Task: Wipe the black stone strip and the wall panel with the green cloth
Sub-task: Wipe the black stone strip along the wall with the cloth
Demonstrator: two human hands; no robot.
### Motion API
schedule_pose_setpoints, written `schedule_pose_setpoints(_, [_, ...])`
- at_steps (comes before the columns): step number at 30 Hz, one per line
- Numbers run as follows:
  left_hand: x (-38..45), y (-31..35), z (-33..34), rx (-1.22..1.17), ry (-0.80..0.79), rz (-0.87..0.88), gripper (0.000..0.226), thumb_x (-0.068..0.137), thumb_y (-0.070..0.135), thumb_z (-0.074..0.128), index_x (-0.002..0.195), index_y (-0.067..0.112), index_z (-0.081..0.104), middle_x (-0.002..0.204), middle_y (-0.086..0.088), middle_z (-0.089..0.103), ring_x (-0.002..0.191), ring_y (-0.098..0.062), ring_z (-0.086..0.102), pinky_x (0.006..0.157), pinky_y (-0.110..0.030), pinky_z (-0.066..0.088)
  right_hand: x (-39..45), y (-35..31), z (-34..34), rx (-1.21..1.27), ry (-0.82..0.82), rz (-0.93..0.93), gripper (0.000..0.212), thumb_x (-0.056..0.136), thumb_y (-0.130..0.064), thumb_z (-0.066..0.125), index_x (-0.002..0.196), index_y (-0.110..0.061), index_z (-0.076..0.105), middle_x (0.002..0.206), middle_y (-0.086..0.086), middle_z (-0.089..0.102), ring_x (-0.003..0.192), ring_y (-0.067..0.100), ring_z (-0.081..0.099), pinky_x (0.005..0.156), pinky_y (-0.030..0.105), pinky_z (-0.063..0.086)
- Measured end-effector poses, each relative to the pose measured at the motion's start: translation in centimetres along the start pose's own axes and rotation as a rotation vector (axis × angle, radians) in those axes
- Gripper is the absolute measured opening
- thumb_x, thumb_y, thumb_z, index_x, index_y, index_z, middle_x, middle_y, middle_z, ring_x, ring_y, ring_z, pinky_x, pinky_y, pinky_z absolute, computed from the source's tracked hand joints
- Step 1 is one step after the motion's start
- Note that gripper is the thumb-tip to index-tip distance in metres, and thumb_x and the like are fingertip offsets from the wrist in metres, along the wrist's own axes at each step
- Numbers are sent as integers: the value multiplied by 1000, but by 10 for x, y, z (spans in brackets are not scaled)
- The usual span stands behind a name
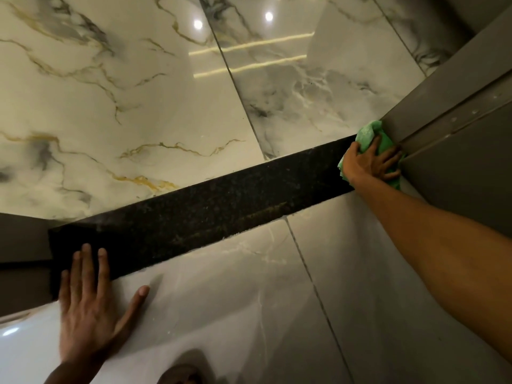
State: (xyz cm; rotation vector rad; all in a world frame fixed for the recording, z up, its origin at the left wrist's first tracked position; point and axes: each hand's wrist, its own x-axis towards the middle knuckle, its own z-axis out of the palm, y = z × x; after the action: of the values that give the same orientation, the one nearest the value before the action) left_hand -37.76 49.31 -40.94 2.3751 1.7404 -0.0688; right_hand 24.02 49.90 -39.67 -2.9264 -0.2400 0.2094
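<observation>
Glossy marble tiles (116,87) with gold and grey veins cover the floor, crossed by a speckled black strip (194,214). At the strip's right end, the right hand (367,164) presses the bunched green cloth (370,134) with fingers spread, against the foot of the grey panel (457,167). At the left end, the left hand (92,306) lies flat and spread, fingertips on the strip, thumb on the tile.

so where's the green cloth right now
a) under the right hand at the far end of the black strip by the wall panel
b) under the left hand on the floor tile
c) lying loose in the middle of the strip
a: the right hand presses the green cloth where the black strip meets the wall panel; the left hand lies flat and bare.
</observation>
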Motion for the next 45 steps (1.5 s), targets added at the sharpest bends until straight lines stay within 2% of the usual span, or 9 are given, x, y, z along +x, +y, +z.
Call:
schedule_pose_setpoints(7, [-3,0,-3,-30,-4,26,116,97,89,25,182,13,6,191,-6,-10,178,-26,-8,143,-48,-5,-3,20,1,-24,34,-122,67,106,-52,43,169,-30,36,181,20,14,170,36,6,130,68,5])
schedule_pose_setpoints(11, [-2,3,-5,-32,11,32,116,98,89,24,182,11,7,191,-7,-10,178,-26,-8,143,-50,-2,-4,33,0,-76,33,-200,67,107,-53,41,169,-29,35,180,18,17,169,35,10,130,65,7])
schedule_pose_setpoints(15, [-2,4,-7,-36,1,48,118,98,91,20,181,9,8,191,-10,-9,178,-26,-9,143,-53,0,-8,9,3,25,66,-27,67,107,-55,43,170,-34,32,182,14,13,170,33,6,133,62,3])
schedule_pose_setpoints(18, [-3,6,-8,-37,-10,52,120,97,92,19,181,9,6,191,-10,-11,178,-28,-9,142,-56,1,-4,-20,8,84,46,112,70,107,-60,39,171,-37,27,183,16,3,170,37,-2,135,64,-2])
schedule_pose_setpoints(21, [-3,4,-9,-51,-16,61,120,97,92,20,181,9,4,191,-11,-12,178,-30,-8,142,-60,4,-1,-26,9,81,31,135,70,106,-61,37,171,-37,27,183,17,2,170,40,-3,134,67,-3])
schedule_pose_setpoints(27, [-4,2,-4,-42,3,59,119,97,92,21,182,11,2,191,-10,-12,178,-29,-8,141,-61,5,-39,2,12,0,75,-294,72,101,-56,34,169,-32,37,182,11,20,169,33,13,135,60,6])
schedule_pose_setpoints(36, [-4,3,-4,-38,22,58,117,98,90,25,182,12,0,191,-10,-12,178,-30,-7,142,-61,5,-156,-16,25,-76,3,-837,69,106,-54,32,172,-32,27,183,8,17,170,33,14,136,59,11])
schedule_pose_setpoints(40, [-3,5,-5,-24,15,45,117,98,87,31,182,10,1,191,-11,-12,178,-31,-7,141,-63,4,-232,-36,38,-89,-21,-936,70,106,-55,33,172,-34,25,184,7,13,170,34,13,135,60,13])
schedule_pose_setpoints(45, [-4,3,-2,7,23,46,117,99,90,27,182,11,0,191,-10,-13,178,-30,-7,141,-62,5,-312,-66,56,-28,-102,-1035,72,106,-58,29,173,-34,20,184,8,6,170,36,6,136,62,8])
